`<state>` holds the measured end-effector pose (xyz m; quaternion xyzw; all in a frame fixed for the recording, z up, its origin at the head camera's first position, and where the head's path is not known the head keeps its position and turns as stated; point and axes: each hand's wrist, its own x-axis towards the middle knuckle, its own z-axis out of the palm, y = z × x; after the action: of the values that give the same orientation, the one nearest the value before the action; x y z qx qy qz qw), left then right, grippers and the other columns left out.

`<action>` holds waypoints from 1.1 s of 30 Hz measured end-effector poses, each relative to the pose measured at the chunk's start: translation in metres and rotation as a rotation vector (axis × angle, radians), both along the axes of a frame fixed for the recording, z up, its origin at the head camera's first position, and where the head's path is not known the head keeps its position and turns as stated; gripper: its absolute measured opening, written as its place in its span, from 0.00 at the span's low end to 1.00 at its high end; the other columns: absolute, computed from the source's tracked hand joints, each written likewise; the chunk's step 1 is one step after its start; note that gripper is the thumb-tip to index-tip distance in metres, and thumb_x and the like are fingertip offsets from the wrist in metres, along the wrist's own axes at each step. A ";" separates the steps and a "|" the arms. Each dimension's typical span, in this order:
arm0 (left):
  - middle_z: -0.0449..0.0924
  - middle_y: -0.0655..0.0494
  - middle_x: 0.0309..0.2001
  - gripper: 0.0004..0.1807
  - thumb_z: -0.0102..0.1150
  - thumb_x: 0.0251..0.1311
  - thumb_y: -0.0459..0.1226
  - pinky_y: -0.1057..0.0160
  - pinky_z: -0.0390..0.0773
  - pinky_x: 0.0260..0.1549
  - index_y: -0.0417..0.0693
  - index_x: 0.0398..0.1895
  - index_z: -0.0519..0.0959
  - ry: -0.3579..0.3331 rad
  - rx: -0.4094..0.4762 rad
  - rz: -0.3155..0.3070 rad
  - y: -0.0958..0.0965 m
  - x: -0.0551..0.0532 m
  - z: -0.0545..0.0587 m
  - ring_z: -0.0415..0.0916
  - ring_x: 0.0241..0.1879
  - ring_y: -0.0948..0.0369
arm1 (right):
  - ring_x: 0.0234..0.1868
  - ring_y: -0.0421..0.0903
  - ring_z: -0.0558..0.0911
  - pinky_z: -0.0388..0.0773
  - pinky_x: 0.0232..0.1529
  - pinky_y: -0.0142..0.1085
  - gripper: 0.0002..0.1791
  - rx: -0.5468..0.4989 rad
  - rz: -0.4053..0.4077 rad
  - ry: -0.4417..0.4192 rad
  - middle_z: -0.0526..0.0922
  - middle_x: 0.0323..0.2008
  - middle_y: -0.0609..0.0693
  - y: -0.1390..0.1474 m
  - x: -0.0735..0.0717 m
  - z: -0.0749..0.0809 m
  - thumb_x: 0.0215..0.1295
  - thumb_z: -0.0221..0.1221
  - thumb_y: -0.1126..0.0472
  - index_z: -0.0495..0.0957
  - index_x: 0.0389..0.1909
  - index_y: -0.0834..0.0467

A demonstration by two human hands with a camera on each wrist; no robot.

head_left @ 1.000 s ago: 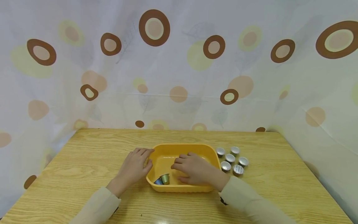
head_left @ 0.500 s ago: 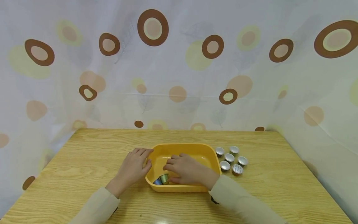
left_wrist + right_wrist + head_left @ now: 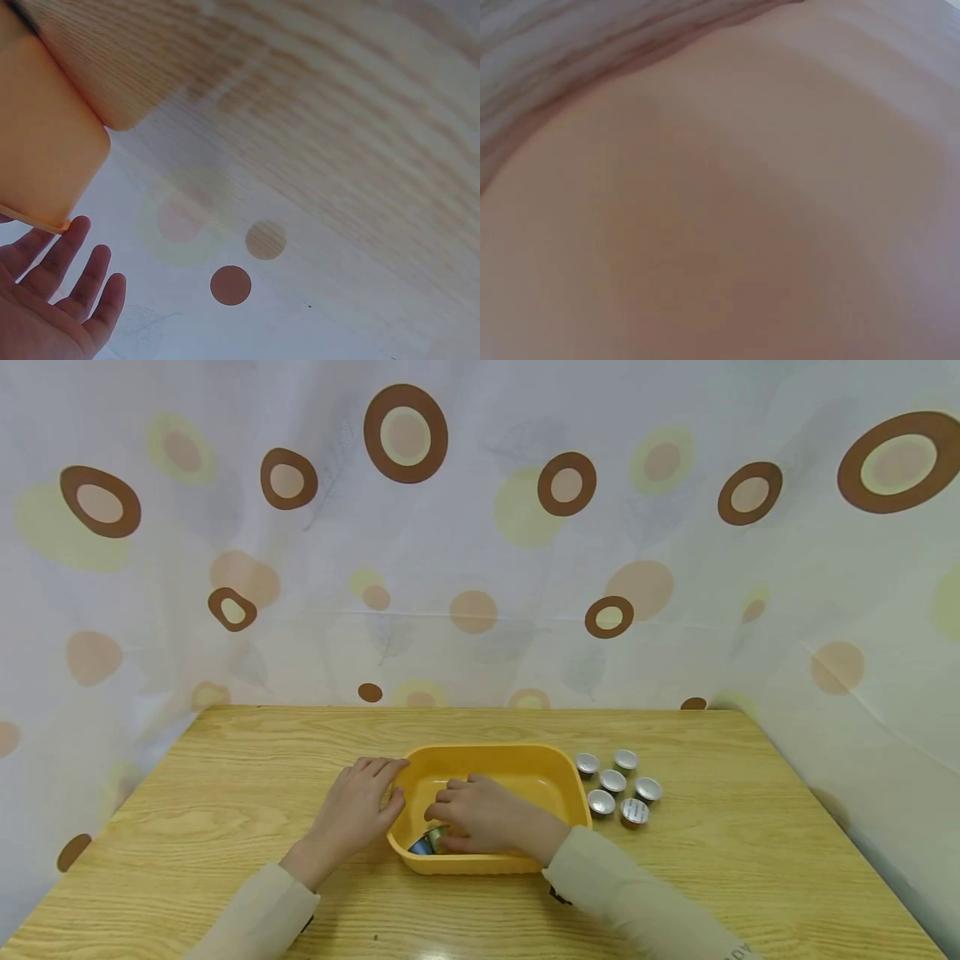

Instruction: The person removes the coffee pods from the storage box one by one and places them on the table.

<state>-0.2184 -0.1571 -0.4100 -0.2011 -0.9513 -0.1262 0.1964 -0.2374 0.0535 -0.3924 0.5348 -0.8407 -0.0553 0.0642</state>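
A yellow plastic bin (image 3: pixel 498 865) sits on the wooden table in the head view. In its near left corner lie a green coffee capsule (image 3: pixel 435 837) and a blue coffee capsule (image 3: pixel 421 847). My right hand (image 3: pixel 483 814) reaches into the bin with fingers apart, its thumb and index finger at the green capsule and partly covering it. At the bin's left side, my left hand (image 3: pixel 356 810) has its fingertips on the rim; the left wrist view shows these fingers (image 3: pixel 64 259) fairly straight. Only a blurred, tan surface fills most of the right wrist view.
To the right of the bin, several silver-lidded capsules (image 3: pixel 612 782) stand lid up on the table (image 3: pixel 720 827). One lid (image 3: pixel 634 812) carries print. A white curtain (image 3: pixel 480 552) with brown and beige spots hangs behind the table.
My right hand has moved left inside the bin, from its middle to the green capsule. The left hand stays at the rim. The head view has shifted slightly.
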 end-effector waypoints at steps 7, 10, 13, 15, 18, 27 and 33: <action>0.79 0.56 0.47 0.19 0.55 0.56 0.40 0.55 0.73 0.45 0.49 0.53 0.76 0.023 0.000 -0.006 -0.001 0.000 0.000 0.72 0.48 0.55 | 0.44 0.39 0.76 0.76 0.48 0.41 0.17 0.030 -0.022 -0.020 0.80 0.44 0.38 -0.004 0.001 0.000 0.64 0.50 0.44 0.76 0.49 0.45; 0.79 0.56 0.47 0.19 0.55 0.56 0.40 0.55 0.73 0.45 0.49 0.53 0.75 0.016 0.003 -0.007 -0.001 0.000 0.000 0.72 0.48 0.55 | 0.44 0.39 0.77 0.77 0.48 0.41 0.16 0.029 -0.028 -0.040 0.80 0.43 0.38 -0.005 0.000 0.001 0.64 0.50 0.44 0.76 0.48 0.44; 0.79 0.56 0.48 0.20 0.54 0.57 0.40 0.55 0.73 0.46 0.50 0.54 0.75 0.007 -0.001 -0.007 -0.001 -0.001 0.000 0.72 0.49 0.55 | 0.43 0.40 0.77 0.77 0.48 0.41 0.16 0.028 -0.035 -0.065 0.81 0.42 0.38 -0.006 -0.001 0.001 0.64 0.51 0.45 0.76 0.48 0.44; 0.78 0.56 0.48 0.20 0.54 0.57 0.40 0.55 0.73 0.46 0.50 0.54 0.75 0.003 -0.003 -0.008 -0.001 -0.001 0.000 0.72 0.49 0.55 | 0.42 0.39 0.77 0.77 0.47 0.41 0.15 0.028 -0.035 -0.081 0.81 0.41 0.38 -0.007 -0.001 0.001 0.63 0.51 0.45 0.77 0.47 0.44; 0.78 0.56 0.49 0.20 0.53 0.57 0.40 0.54 0.73 0.46 0.50 0.54 0.74 0.001 -0.006 -0.008 -0.001 -0.001 0.000 0.72 0.50 0.55 | 0.39 0.38 0.76 0.76 0.44 0.38 0.14 0.027 -0.033 -0.107 0.81 0.39 0.37 -0.008 -0.002 0.000 0.63 0.52 0.45 0.77 0.46 0.44; 0.78 0.56 0.49 0.20 0.53 0.57 0.41 0.54 0.73 0.47 0.51 0.55 0.74 -0.010 -0.008 -0.003 -0.001 -0.001 -0.001 0.72 0.50 0.55 | 0.34 0.35 0.75 0.75 0.40 0.34 0.13 0.022 -0.030 -0.131 0.81 0.32 0.34 -0.009 -0.003 -0.002 0.62 0.53 0.46 0.78 0.44 0.43; 0.79 0.56 0.48 0.20 0.55 0.57 0.40 0.54 0.74 0.46 0.50 0.54 0.75 0.010 -0.008 -0.005 -0.001 -0.002 -0.001 0.72 0.49 0.55 | 0.33 0.35 0.74 0.74 0.38 0.32 0.12 0.025 -0.037 -0.140 0.80 0.29 0.34 -0.010 -0.003 -0.002 0.62 0.53 0.46 0.78 0.43 0.43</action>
<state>-0.2206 -0.1583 -0.4112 -0.2051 -0.9503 -0.1220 0.2000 -0.2401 0.0437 -0.3941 0.5223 -0.8522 -0.0297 -0.0025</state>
